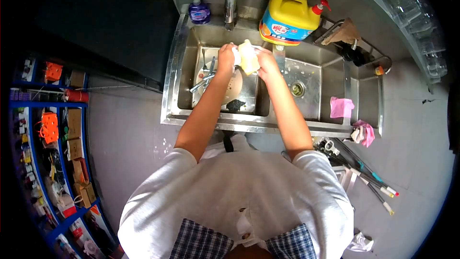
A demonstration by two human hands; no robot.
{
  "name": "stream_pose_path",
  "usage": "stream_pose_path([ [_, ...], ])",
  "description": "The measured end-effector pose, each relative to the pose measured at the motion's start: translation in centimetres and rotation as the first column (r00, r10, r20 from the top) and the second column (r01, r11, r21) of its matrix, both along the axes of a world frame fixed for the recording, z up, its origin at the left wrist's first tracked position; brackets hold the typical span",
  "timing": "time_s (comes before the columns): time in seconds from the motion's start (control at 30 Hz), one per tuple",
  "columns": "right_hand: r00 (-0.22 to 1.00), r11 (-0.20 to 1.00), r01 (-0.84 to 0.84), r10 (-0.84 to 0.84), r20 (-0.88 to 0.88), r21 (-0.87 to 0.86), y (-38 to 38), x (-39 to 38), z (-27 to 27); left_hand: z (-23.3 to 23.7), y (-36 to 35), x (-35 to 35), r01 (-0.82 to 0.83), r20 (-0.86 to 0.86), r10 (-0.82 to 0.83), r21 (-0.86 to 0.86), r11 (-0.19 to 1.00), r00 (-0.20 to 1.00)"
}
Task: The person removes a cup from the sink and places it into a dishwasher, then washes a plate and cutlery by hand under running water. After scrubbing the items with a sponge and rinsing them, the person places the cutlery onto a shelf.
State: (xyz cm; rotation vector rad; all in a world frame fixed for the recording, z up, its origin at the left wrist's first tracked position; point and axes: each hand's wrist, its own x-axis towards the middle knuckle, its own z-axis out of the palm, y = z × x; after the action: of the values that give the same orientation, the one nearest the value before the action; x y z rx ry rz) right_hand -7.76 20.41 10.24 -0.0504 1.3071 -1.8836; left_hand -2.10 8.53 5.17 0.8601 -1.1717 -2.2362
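Over the left sink basin [189,62], both my hands are raised close together. My left hand [226,59] is closed on a small white object [236,56], whose kind is too hidden to tell. Closed at the edge of a pale yellow sponge [248,58] is my right hand [266,63], and the sponge touches the white object. Beneath them, a round pale plate [232,91] lies in the basin. A fork [204,61] and other metal cutlery [202,82] rest at its left side. Dark scraps [235,105] sit near the front of the basin.
Behind the basins stand a faucet [230,9], a purple soap bottle [199,11] and a large yellow detergent jug [287,19]. A second basin [311,74] is on the right, with pink cloths [341,108] near it. A wire rack [330,31] and glasses [407,9] are farther right.
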Motion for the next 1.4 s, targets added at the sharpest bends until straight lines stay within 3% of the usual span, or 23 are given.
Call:
stream_pose_path([
  [0.03, 0.996, 0.999, 0.053, -0.052, -0.068, 0.011, 0.4, 0.2, 0.2, 0.3, -0.1, 0.2, -0.024, 0.071, 0.019, 0.066, 0.998, 0.997],
  [0.07, 0.985, 0.994, 0.11, -0.107, -0.135, 0.017, 0.5, 0.4, 0.3, 0.6, -0.2, 0.6, 0.029, 0.14, -0.065, 0.244, 0.969, 0.988],
  [0.2, 0.891, 0.964, 0.264, -0.232, -0.391, 0.028, 0.8, 0.8, 0.2, 0.6, -0.3, 0.5, 0.041, 0.224, -0.094, 0.234, 0.971, 0.97],
  [0.27, 0.657, 0.915, 0.392, -0.207, -0.725, 0.094, 1.9, 0.2, 1.7, 1.7, -0.8, 0.4, 0.02, 0.263, -0.079, 0.219, 0.976, 0.961],
  [0.3, 0.513, 0.878, 0.466, -0.164, -0.843, 0.113, 2.4, 0.5, 2.0, 1.9, -0.9, 0.7, 0.001, 0.319, -0.063, 0.191, 0.982, 0.946],
  [0.33, 0.45, 0.868, 0.489, -0.166, -0.878, 0.086, 2.4, 1.1, 2.1, 2.0, -1.0, 0.9, 0.008, 0.288, -0.072, 0.215, 0.977, 0.955],
  [0.37, 0.506, 0.863, 0.443, -0.019, -0.863, 0.241, 2.5, 2.4, 3.4, 2.2, -1.0, 0.9, 0.017, 0.255, -0.08, 0.239, 0.971, 0.963],
  [0.47, 0.399, 0.935, 0.299, 0.058, -0.915, 0.189, 0.1, 5.1, 1.3, 1.4, -0.7, 0.5, -0.07, 0.227, 0.019, 0.216, 0.974, 0.974],
  [0.57, 0.848, 0.97, 0.068, 0.067, -0.526, 0.234, -0.3, 3.3, 0.2, -0.1, -1.7, 0.0, -0.092, 0.247, 0.048, 0.17, 0.981, 0.968],
  [0.7, 0.972, 0.973, 0.117, -0.07, -0.225, 0.2, -1.2, 2.7, 0.1, -1.3, -1.5, -0.8, -0.113, 0.212, 0.114, -0.018, 0.993, 0.971],
  [0.73, 0.993, 0.978, 0.036, -0.012, -0.114, 0.206, -1.1, 2.1, 0.1, -1.1, -1.4, -1.2, -0.126, 0.2, 0.135, -0.06, 0.99, 0.97],
  [0.8, 0.896, 0.918, -0.021, 0.194, -0.4, 0.397, -0.3, 1.5, -0.1, -1.0, -1.3, -1.5, -0.069, 0.256, 0.079, -0.048, 0.996, 0.963],
  [0.87, 0.641, 0.829, 0.048, 0.402, -0.654, 0.557, -0.2, 1.1, -0.2, -1.6, -1.8, -2.0, -0.028, 0.286, 0.02, 0.025, 0.999, 0.958],
  [0.97, 0.426, 0.811, 0.215, 0.423, -0.799, 0.544, 0.1, 1.9, 0.9, -1.0, -2.4, -2.0, 0.025, 0.326, -0.062, 0.115, 0.993, 0.943],
  [1.0, 0.442, 0.809, 0.224, 0.413, -0.796, 0.544, -0.1, 2.1, 1.0, 0.1, -2.5, -1.6, 0.109, 0.331, -0.134, 0.094, 0.99, 0.934],
  [1.03, 0.614, 0.884, 0.164, 0.256, -0.747, 0.438, -0.5, 1.7, 0.3, 1.0, -3.0, -1.0, 0.151, 0.117, -0.194, 0.304, 0.941, 0.974],
  [1.1, 0.88, 0.976, 0.126, -0.027, -0.475, 0.178, -1.1, 1.1, -1.7, 1.9, -4.0, 0.3, 0.326, -0.318, -0.148, 0.631, 0.704, 0.936],
  [1.13, 0.974, 0.992, 0.106, -0.092, -0.206, 0.061, -1.1, 1.4, -1.0, 3.2, -3.8, 0.7, 0.349, -0.385, -0.124, 0.597, 0.722, 0.915],
  [1.2, 0.998, 0.996, 0.054, -0.055, 0.008, 0.068, -1.6, 2.6, -1.9, 5.2, -2.8, 1.9, 0.385, -0.504, -0.085, 0.529, 0.756, 0.859],
  [1.23, 0.993, 0.997, 0.037, -0.044, 0.109, 0.063, -2.0, 3.1, -2.2, 4.7, -3.1, 2.0, 0.356, -0.471, -0.08, 0.532, 0.768, 0.878],
  [1.27, 0.989, 0.993, 0.088, -0.097, 0.108, 0.084, -2.2, 3.9, -1.8, 3.5, -3.4, 1.6, 0.333, -0.443, -0.078, 0.534, 0.777, 0.893],
  [1.33, 0.961, 0.964, 0.166, -0.11, -0.253, 0.209, -2.0, 4.0, -3.2, -1.9, -4.1, -0.4, 0.383, -0.493, -0.064, 0.581, 0.718, 0.868],
  [1.4, 0.808, 0.911, 0.256, -0.018, -0.589, 0.324, -1.0, 4.6, -3.1, -1.6, -3.1, 0.5, 0.343, -0.448, 0.016, 0.705, 0.621, 0.894],
])
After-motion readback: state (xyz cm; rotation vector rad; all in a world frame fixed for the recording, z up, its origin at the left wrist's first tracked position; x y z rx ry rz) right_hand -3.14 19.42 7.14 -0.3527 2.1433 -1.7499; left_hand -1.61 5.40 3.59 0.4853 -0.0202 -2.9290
